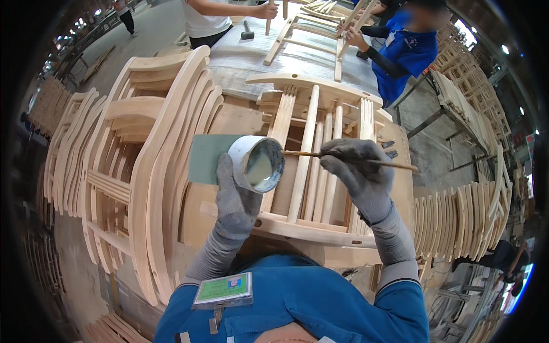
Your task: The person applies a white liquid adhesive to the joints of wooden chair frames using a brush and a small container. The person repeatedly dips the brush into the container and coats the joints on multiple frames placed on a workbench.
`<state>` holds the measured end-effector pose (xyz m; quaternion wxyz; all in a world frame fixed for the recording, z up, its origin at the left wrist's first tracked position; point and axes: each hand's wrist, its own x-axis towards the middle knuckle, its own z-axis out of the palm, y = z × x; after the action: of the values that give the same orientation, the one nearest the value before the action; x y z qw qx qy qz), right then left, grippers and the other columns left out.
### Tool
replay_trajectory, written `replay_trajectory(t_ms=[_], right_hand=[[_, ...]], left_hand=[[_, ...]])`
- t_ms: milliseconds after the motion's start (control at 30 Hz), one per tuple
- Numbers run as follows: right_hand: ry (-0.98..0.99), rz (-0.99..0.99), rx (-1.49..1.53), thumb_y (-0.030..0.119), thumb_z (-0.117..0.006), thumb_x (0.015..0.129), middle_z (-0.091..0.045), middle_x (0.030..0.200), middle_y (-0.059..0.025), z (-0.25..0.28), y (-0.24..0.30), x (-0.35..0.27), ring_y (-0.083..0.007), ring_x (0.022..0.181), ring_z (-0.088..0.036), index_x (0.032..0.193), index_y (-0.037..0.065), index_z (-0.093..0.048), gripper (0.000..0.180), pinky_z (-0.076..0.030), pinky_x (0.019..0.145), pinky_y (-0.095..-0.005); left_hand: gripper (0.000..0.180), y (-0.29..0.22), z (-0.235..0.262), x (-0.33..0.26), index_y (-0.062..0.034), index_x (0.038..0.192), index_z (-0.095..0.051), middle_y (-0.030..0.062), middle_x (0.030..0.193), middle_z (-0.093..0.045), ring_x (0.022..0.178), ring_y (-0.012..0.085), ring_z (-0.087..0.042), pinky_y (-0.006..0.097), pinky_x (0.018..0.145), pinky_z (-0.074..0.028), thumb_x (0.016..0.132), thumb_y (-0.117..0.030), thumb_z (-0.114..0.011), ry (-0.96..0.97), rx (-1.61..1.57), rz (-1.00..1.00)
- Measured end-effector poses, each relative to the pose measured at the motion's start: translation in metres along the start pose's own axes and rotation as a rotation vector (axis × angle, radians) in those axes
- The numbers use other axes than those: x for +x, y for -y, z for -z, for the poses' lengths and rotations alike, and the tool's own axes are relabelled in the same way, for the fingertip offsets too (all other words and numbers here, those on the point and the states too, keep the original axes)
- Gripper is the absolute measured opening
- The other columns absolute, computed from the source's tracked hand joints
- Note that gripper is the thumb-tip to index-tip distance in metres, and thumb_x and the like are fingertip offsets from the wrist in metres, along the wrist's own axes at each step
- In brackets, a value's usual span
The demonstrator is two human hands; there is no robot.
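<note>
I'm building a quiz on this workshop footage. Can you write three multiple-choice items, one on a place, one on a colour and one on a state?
1. Where is the left hand holding the white cup?
A. Over the wooden chair-back frame
B. Down by the floor
C. On the far table beside the hammer

2. What colour are the gloves on both hands?
A. Yellow
B. Grey
C. Red

3. How does the right hand hold the brush?
A. Lying loose on the frame
B. Pointing straight up
C. Pinched in the fingers, tip at the cup's mouth

Answers:
1. A, the cup sits above the slats of the frame on the bench.
2. B, both knit gloves show grey.
3. C, the thin handle runs through the fingers, and the bristle end reaches the rim of the cup, which holds pale liquid.
</note>
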<state>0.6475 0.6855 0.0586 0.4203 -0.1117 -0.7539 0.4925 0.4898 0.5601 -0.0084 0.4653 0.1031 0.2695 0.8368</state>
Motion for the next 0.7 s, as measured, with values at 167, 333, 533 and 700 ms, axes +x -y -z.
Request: replay_trajectory(t_ms=[167,333,533,700], right_hand=[[-0.031,0.097,-0.001,-0.005,-0.069,0.076,-0.065,0.091,-0.0124,-0.007,0.016,-0.024,-0.0197,0.084,-0.065,0.088,-0.001,-0.057,0.018,-0.055,0.071,-0.0294],[-0.003,0.089,-0.133,-0.003,-0.067,0.079,-0.065,0.091,-0.0146,-0.016,0.005,-0.04,-0.0183,0.079,-0.065,0.093,0.0,-0.055,0.018,-0.054,0.069,-0.028],[0.134,0.126,-0.199,-0.005,-0.065,0.077,-0.065,0.097,-0.0175,-0.023,0.013,-0.092,-0.0227,0.087,-0.066,0.096,0.003,-0.056,0.023,-0.055,0.072,-0.0312],[0.112,0.136,0.121,-0.008,-0.065,0.075,-0.063,0.102,-0.0226,-0.011,0.018,-0.105,-0.0314,0.095,-0.063,0.099,0.002,-0.057,0.027,-0.054,0.079,-0.0376]], left_hand=[[0.046,0.004,-0.011,-0.016,-0.006,0.125,-0.044,0.0107,0.12,-0.054,0.11,0.0227,-0.054,0.036,0.096,-0.046,0.097,-0.042,-0.035,0.092,-0.05,0.024],[0.048,0.009,-0.012,-0.031,-0.0069,0.126,-0.043,0.0104,0.12,-0.053,0.112,0.0225,-0.052,0.038,0.096,-0.045,0.096,-0.044,-0.035,0.129,0.075,-0.06],[0.05,0.011,-0.008,-0.033,-0.0071,0.127,-0.043,0.0089,0.12,-0.053,0.113,0.0215,-0.051,0.038,0.096,-0.044,0.095,-0.046,-0.037,0.094,0.049,-0.216],[0.051,0.008,-0.009,-0.033,-0.007,0.127,-0.043,0.0084,0.121,-0.053,0.113,0.0206,-0.051,0.037,0.096,-0.044,0.095,-0.047,-0.038,0.087,0.045,-0.153]])
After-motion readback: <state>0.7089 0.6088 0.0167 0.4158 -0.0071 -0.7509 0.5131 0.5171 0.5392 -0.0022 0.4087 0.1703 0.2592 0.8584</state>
